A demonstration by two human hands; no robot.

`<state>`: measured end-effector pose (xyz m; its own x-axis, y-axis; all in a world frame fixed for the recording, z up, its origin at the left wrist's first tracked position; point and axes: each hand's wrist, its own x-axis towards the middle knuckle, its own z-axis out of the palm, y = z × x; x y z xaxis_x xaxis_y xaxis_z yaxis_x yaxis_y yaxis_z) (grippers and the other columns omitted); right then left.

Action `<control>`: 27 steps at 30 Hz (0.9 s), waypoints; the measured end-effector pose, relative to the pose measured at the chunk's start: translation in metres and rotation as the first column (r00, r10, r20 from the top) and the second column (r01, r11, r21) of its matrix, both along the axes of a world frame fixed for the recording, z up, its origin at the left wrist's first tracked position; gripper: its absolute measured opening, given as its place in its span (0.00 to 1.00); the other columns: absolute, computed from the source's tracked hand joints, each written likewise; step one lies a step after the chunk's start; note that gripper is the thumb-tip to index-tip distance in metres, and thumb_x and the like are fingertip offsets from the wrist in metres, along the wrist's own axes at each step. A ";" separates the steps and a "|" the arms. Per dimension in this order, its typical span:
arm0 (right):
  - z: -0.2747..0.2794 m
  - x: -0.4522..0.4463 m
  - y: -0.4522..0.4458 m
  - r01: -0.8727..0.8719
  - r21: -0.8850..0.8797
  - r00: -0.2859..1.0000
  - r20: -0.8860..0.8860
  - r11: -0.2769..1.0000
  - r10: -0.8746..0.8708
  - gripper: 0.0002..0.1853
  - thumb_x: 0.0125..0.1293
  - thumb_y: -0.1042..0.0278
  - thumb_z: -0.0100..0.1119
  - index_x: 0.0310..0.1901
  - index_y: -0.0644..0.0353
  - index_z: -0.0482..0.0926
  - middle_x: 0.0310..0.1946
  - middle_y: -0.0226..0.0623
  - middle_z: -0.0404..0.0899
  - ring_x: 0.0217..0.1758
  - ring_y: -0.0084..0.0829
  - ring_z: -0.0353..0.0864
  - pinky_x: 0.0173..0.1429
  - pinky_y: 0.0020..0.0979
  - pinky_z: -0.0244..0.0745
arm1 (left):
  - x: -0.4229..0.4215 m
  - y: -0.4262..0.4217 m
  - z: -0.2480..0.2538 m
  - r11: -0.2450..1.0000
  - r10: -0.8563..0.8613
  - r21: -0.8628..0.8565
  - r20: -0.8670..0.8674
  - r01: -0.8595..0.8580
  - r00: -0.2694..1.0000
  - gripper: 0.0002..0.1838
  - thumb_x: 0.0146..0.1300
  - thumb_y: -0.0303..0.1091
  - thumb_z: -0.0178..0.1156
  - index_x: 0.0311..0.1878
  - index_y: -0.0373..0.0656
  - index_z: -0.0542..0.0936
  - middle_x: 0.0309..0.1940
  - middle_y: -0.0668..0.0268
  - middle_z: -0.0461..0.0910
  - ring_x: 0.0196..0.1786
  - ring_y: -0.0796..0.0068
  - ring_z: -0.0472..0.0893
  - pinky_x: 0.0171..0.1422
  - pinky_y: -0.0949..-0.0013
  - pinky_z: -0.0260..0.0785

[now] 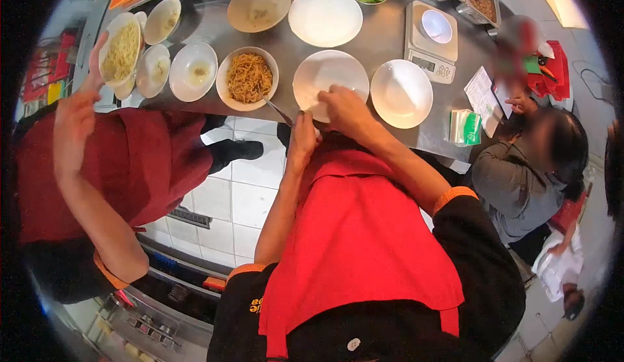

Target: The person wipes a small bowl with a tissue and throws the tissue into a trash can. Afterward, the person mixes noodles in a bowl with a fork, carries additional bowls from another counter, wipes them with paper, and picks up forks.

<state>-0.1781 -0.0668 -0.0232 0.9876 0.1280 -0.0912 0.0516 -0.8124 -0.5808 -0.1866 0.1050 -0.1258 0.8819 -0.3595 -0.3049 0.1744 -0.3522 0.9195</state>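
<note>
My left hand [303, 142] is closed at the counter's front edge, beside the handle end of a metal utensil [278, 110]. What its fingers hold is hidden. The utensil leans out of a bowl of brown noodles [249, 78]. My right hand [351, 113] reaches over the near rim of a white bowl [318, 72], its fingers curled together inside the bowl; anything in them is too small to make out. Another white bowl [403, 94] stands right of my right hand.
A co-worker's hand [78, 105] at left is by a bowl of pale noodles [121, 50]. Several bowls line the steel counter [201, 20]. At right are a scale [431, 40] with a small cup, a green-white box [465, 128], papers [484, 98] and another person [520, 173].
</note>
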 end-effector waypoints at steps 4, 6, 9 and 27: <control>-0.014 0.029 -0.053 0.074 -0.361 0.953 0.302 0.930 0.041 0.16 0.53 0.57 0.69 0.33 0.64 0.81 0.41 0.48 0.77 0.44 0.49 0.78 0.48 0.50 0.76 | 0.015 -0.020 0.084 0.981 0.189 0.026 -0.301 -0.190 0.935 0.16 0.66 0.35 0.46 0.46 0.28 0.68 0.21 0.52 0.76 0.21 0.59 0.76 0.28 0.59 0.71; -0.012 0.016 -0.058 -0.008 -0.381 0.976 0.200 0.924 0.091 0.16 0.54 0.59 0.68 0.33 0.67 0.81 0.39 0.50 0.77 0.44 0.49 0.78 0.47 0.49 0.75 | 0.019 -0.029 0.085 0.982 0.160 -0.039 -0.332 -0.183 0.929 0.17 0.65 0.35 0.45 0.47 0.28 0.66 0.20 0.51 0.76 0.21 0.59 0.78 0.29 0.59 0.71; 0.023 -0.002 -0.037 -0.118 -0.321 0.993 -0.046 0.940 0.109 0.22 0.52 0.52 0.69 0.30 0.70 0.82 0.38 0.51 0.77 0.44 0.47 0.78 0.47 0.47 0.75 | 0.018 -0.038 0.076 0.965 0.262 0.050 -0.289 -0.259 0.921 0.16 0.65 0.35 0.45 0.46 0.28 0.66 0.21 0.51 0.77 0.22 0.60 0.79 0.29 0.60 0.71; 0.039 -0.002 -0.054 0.008 -0.560 0.994 0.093 0.828 0.054 0.17 0.61 0.67 0.54 0.47 0.71 0.77 0.42 0.45 0.72 0.47 0.42 0.74 0.51 0.38 0.73 | 0.014 -0.037 0.078 0.962 0.259 0.135 -0.174 -0.237 0.950 0.16 0.66 0.35 0.46 0.42 0.27 0.64 0.20 0.49 0.78 0.22 0.55 0.81 0.32 0.57 0.73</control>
<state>-0.1804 -0.1211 0.0154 0.9926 0.1081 -0.0547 0.1072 -0.9941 -0.0183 -0.1727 0.0679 -0.0474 0.8616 -0.0909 -0.4993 0.4352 -0.3739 0.8190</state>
